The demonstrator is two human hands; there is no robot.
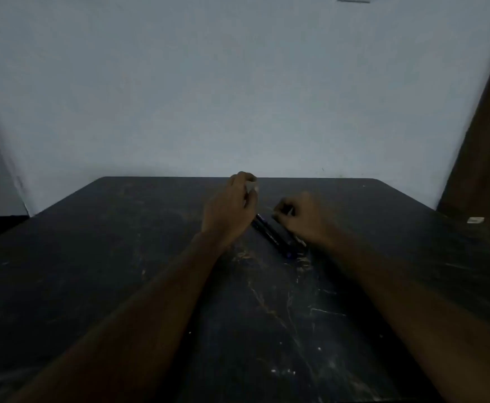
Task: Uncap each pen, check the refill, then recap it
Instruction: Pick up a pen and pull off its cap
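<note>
- Table (98, 257): dark, scratched top with pale veined marks. It serves as the landmark for the items below. A pale wall (209, 82) stands behind its far edge.
- Left hand (232, 209): raised over the far middle of the table, forearm reaching in from the near left. The fingers are curled and pressed together at the tips on a small pale item (251, 186). The frame is too dim to tell whether this is a cap.
- Pens (278, 235): a small bundle of dark barrels with purple-blue markings, lying flat on the table's far middle, between the two hands. They run diagonally, far ends toward the left hand, near ends toward the right wrist. The count cannot be told, and caps cannot be made out.
- Right hand (302, 218): just right of the pens, low at the table, forearm reaching in from the near right. The fingers are curled tight around a thin light-coloured rod (289, 211); only a short length shows.
- Small white object (475, 219): lies at the table's far right edge, well apart from the hands.
</note>
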